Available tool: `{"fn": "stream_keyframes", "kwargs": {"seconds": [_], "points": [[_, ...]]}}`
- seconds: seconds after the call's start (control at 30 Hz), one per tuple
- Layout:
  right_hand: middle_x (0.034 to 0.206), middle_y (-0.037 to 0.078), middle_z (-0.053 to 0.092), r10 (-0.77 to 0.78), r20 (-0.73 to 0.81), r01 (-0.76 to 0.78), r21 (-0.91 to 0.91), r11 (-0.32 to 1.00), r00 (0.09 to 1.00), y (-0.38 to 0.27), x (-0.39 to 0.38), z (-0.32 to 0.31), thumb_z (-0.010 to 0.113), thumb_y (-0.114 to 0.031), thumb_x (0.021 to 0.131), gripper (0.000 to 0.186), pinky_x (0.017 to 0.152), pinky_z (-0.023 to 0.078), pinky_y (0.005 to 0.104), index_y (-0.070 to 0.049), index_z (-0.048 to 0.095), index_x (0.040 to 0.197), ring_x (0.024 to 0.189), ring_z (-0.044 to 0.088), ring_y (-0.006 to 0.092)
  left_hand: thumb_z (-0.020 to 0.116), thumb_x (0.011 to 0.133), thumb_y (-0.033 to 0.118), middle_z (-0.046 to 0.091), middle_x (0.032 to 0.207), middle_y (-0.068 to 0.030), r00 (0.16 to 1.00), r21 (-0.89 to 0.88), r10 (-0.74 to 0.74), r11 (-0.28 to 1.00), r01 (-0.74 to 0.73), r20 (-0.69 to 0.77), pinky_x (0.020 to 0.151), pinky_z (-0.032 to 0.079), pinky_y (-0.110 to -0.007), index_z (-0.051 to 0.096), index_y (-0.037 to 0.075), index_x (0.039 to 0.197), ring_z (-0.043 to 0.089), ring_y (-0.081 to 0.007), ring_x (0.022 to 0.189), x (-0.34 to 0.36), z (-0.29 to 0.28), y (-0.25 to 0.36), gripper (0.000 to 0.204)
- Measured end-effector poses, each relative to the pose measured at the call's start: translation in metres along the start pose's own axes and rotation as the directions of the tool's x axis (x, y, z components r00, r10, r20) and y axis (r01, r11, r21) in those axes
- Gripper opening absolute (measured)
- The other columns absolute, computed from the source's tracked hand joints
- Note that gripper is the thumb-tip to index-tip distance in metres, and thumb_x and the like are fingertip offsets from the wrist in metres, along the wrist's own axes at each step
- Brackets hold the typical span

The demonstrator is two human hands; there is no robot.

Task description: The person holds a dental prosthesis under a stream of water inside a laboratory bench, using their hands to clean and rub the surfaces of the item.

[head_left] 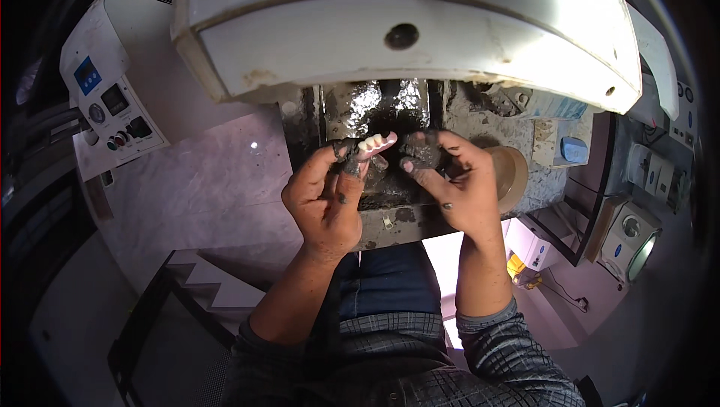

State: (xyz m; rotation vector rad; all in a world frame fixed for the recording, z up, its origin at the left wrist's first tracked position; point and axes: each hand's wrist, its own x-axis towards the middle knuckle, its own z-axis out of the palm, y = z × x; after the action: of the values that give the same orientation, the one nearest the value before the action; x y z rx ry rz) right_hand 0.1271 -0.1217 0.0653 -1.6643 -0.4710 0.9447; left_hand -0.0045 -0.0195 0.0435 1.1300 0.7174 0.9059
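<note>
My left hand (324,204) pinches a partial denture (379,142) with a pink base and a few cream-white teeth, holding it up between thumb and fingers. Just right of it, my right hand (469,186) is curled around a lump of wet dark-grey paste (422,152), apart from the denture. The same paste coats the fingertips of both hands. Beneath them lies a wet, dark trough (382,197) with a muddy rim. A second small pinkish piece seems to show below the denture, too smeared to name.
A white machine hood (405,39) overhangs the trough. A round brown dish (513,178) sits beside my right wrist. A blue block (574,150) rests in a tray at the right. To the left stands a unit with a control panel (116,114); white machines (634,234) line the right.
</note>
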Motion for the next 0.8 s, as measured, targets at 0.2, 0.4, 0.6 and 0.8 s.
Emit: {"fn": "stream_keyframes", "kwargs": {"seconds": [0.2,0.4,0.6,0.8], "points": [[0.099,0.011,0.065,-0.194,0.013,0.192,0.095,0.977,0.981,-0.017,0.006,0.002,0.067,0.011,0.071,0.034,0.081,0.047,0.0252,0.006,0.064,0.104,0.093,0.060,0.0145,0.061,0.087,0.004,0.062,0.087,-0.0057,0.991,0.045,-0.079,0.996,0.075,0.109,0.063,0.044,-0.018,0.060,-0.008,0.101,0.054,-0.0061,0.074,0.000,-0.004,0.002,0.018],[0.093,0.012,0.065,-0.259,0.025,0.259,0.000,0.966,0.966,-0.007,0.008,0.002,0.068,0.010,0.070,0.029,0.078,0.048,0.0253,0.005,0.066,0.098,0.087,0.061,0.0153,0.061,0.088,0.004,0.062,0.089,-0.0041,0.983,-0.058,-0.140,0.987,0.148,0.115,0.063,0.043,-0.018,0.058,-0.006,0.105,0.053,-0.0037,0.076,0.003,0.002,0.000,0.020],[0.092,0.012,0.065,-0.181,0.005,0.181,-0.058,0.982,0.983,-0.005,0.005,0.004,0.069,0.008,0.069,0.029,0.075,0.048,0.0252,0.006,0.066,0.098,0.086,0.062,0.0149,0.060,0.088,0.002,0.063,0.088,-0.0031,0.959,-0.036,-0.266,0.962,0.271,0.099,0.062,0.043,-0.017,0.057,-0.005,0.105,0.053,-0.0025,0.074,0.009,0.007,-0.006,0.018],[0.100,0.014,0.064,-0.307,-0.092,0.309,0.010,0.951,0.947,-0.009,0.010,-0.002,0.060,0.008,0.067,0.037,0.078,0.048,0.0242,0.008,0.062,0.105,0.089,0.061,0.0147,0.058,0.085,-0.003,0.064,0.080,-0.0033,0.951,0.332,-0.274,0.919,0.214,0.146,0.062,0.044,-0.019,0.061,-0.005,0.095,0.054,-0.0041,0.071,0.025,0.005,-0.025,0.010]]}}
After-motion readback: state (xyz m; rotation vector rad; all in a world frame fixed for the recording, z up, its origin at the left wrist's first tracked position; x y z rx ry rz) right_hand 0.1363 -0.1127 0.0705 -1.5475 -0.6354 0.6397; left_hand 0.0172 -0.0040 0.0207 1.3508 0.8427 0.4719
